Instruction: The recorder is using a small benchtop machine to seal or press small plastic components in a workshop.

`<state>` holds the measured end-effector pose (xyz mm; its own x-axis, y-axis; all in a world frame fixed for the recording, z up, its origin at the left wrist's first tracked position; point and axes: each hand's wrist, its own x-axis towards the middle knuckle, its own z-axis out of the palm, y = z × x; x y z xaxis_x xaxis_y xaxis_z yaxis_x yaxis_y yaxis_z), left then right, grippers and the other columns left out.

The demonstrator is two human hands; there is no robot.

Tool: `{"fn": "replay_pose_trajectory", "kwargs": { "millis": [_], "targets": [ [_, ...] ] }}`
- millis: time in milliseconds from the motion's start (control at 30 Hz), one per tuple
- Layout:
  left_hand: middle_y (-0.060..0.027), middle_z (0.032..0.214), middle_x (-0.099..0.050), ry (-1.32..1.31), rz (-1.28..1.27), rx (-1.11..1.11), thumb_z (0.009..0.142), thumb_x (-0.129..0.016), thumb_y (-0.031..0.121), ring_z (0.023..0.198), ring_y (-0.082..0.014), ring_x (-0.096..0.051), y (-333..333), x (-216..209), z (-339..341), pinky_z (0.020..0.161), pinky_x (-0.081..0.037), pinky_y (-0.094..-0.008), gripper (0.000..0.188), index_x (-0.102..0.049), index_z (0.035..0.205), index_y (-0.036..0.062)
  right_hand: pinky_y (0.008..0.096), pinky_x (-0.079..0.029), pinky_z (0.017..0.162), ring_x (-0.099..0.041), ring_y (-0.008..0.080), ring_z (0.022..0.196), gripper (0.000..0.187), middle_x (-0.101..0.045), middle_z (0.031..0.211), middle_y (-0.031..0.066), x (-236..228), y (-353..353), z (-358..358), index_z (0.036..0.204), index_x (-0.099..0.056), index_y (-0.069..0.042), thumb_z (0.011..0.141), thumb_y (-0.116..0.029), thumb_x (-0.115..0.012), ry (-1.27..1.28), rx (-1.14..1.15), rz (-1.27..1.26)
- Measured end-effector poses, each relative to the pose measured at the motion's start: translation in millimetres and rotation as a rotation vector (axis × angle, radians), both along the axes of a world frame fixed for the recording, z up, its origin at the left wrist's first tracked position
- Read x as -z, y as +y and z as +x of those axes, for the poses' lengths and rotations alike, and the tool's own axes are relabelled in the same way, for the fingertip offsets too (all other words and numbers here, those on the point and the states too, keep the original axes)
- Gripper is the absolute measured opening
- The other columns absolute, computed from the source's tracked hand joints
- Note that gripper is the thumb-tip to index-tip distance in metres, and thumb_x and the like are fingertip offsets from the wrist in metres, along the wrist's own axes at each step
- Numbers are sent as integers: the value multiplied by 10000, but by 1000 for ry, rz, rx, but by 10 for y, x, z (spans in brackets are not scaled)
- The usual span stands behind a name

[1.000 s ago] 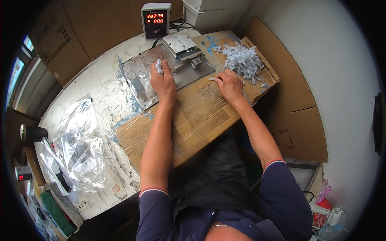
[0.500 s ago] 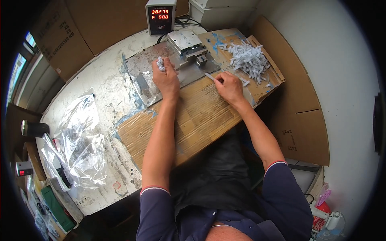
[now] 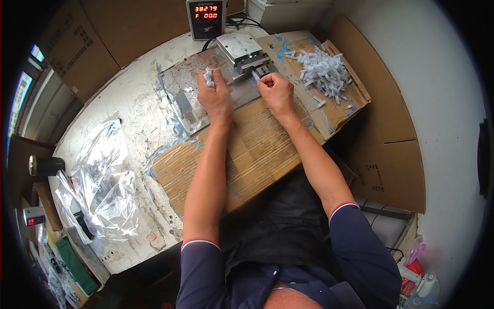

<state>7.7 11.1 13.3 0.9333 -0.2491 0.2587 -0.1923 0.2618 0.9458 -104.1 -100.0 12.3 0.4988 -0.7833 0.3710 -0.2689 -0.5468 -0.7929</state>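
A bunch of small whitish translucent plastic strips [image 3: 208,77] sticks out of my left hand [image 3: 215,91], whose fingers are wrapped round it above the metal plate [image 3: 188,77]. At the front of a small metal bench machine [image 3: 241,47], my right hand [image 3: 277,93] pinches a single plastic strip [image 3: 256,75]. That strip lies close against the machine's jaw block [image 3: 262,69]; whether it is seated inside, my fingers hide. Right of the machine, a loose heap of the same strips [image 3: 327,74] rests on cardboard.
Behind the machine stands a counter box [image 3: 207,19] with a lit red display and cables. Flattened cardboard [image 3: 226,165] covers the table's front edge. Crumpled clear plastic bags [image 3: 105,180] and a dark cylinder [image 3: 46,166] lie at the left. Cardboard walls [image 3: 383,118] rise at the right.
My right hand has moved left and away from me, bringing its strip from above the cardboard to the machine's jaw. My left hand keeps its bunch, nearly in place.
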Motion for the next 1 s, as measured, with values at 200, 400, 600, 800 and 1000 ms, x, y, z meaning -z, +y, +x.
{"fn": "replay_pose_trajectory", "kwargs": {
  "millis": [200, 400, 600, 800, 1000],
  "targets": [
    [-9, 714, -602, -10, -9, -5, 1059, -602, 214, 560, -76, -568, -19, -1, -24, 511, -459, -243, 216, -556, 924, 51, 330, -546, 640, -701, 206, 649, 104, -720, 717, 102, -9, -26, 20, 807, -708, -18, 805, -114, -751, 14, 40, 28],
    [-94, 719, -649, -417, 234, -265, 1021, -665, 261, 585, -192, -638, -43, 72, -24, 552, -503, -355, 220, -609, 1005, 49, 330, -543, 640, -697, 201, 645, 122, -722, 718, 102, 9, -11, 56, 807, -711, -15, 802, -127, -758, -29, 52, 54],
    [-162, 791, -712, -555, 499, -168, 953, -733, 299, 687, -369, -702, -61, 48, -129, 602, -531, -423, 254, -637, 1054, 87, 331, -538, 632, -682, 178, 633, 148, -718, 714, 94, 44, -34, 1, 825, -712, -9, 832, -145, -771, -96, 43, 94],
    [-157, 869, -738, -712, 691, -66, 888, -765, 288, 757, -371, -723, -103, 18, -189, 641, -560, -457, 338, -611, 1128, 106, 279, -518, 623, -634, 96, 644, 136, -698, 712, 44, 10, -29, -329, 859, -708, 6, 871, -120, -756, -217, -18, 200],
    [-169, 936, -735, -720, 757, -129, 884, -758, 253, 795, -372, -720, -211, 84, -109, 653, -560, -465, 305, -598, 1095, 100, 277, -518, 632, -638, 92, 655, 93, -694, 736, 46, -109, -317, -998, 903, -713, -20, 878, -104, -746, -101, 165, -62]
  ]
}}
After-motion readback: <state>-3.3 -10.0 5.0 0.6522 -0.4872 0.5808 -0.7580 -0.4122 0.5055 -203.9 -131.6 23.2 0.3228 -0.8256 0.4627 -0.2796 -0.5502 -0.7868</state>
